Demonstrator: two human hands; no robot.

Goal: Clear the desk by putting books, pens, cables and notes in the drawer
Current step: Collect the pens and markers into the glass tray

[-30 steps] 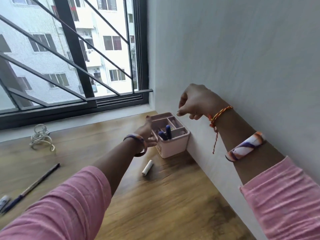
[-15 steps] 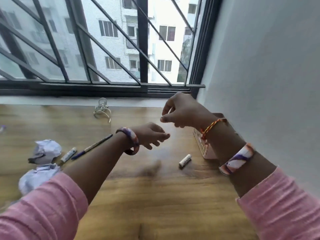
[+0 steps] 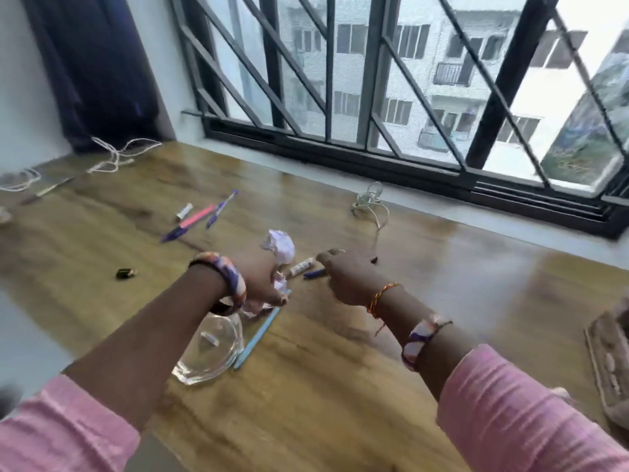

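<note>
A: What are the hands doing?
B: The left hand [image 3: 258, 277] curls over a crumpled note [image 3: 269, 301] at worktop [image 3: 306, 386] centre. The right hand [image 3: 343, 277], fingers loosely bent, reaches a blue pen [image 3: 315, 273]; grip unclear.
A: Other things?
B: Pens [image 3: 194, 221] at ten o'clock, cables [image 3: 115, 158] far beyond.

Head view, downward over desk [image 3: 340, 386], windowward

No readable text, label, brand or number anywhere. Dark marks on the small white tube [image 3: 301, 267] near the middle of the desk [image 3: 340, 386], too blurred to make out.
</note>
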